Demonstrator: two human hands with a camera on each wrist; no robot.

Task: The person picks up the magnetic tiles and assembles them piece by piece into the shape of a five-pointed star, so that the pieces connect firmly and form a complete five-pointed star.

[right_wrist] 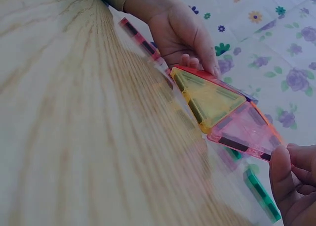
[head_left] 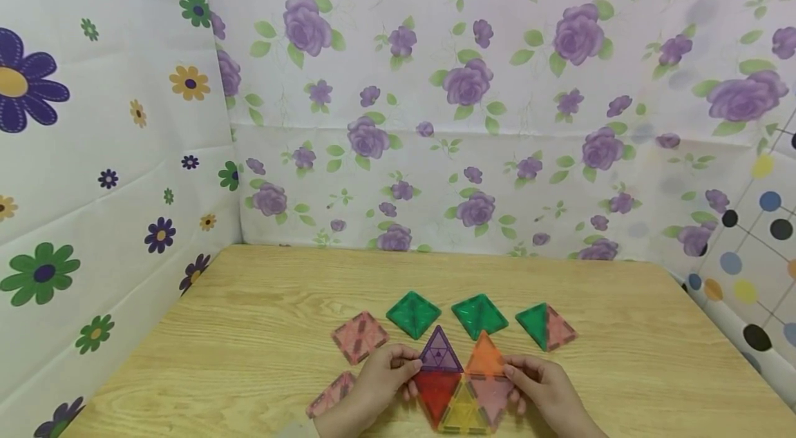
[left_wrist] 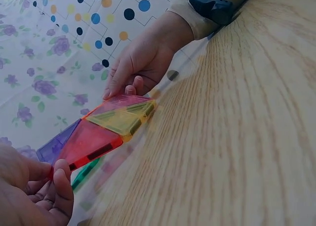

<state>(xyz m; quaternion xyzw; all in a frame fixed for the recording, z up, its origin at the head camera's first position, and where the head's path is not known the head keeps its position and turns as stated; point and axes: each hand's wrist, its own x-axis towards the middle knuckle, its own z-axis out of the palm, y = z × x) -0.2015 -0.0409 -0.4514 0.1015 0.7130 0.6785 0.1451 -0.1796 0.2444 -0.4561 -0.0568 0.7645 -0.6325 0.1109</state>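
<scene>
Both hands hold a joined group of translucent triangular magnetic tiles, raised above the table in the wrist views. Along its top sit a purple tile (head_left: 438, 357) and an orange tile (head_left: 485, 358). Below these are a red tile (head_left: 437, 393), a yellow tile (head_left: 463, 414) and a pink tile (head_left: 493, 395). My left hand (head_left: 382, 381) pinches the left side, where purple meets red. At the right side my right hand (head_left: 544, 386) pinches where orange meets pink. The yellow tile (left_wrist: 126, 119) lies between red and pink, untouched by either hand.
Two green tile diamonds (head_left: 413, 314) and a half-green, half-pink one (head_left: 560, 329) lie behind the group on the wooden table (head_left: 280, 300). Pink tiles (head_left: 359, 336) lie to the left, some partly behind my left hand. Floral cloth (head_left: 398, 99) hangs at the back.
</scene>
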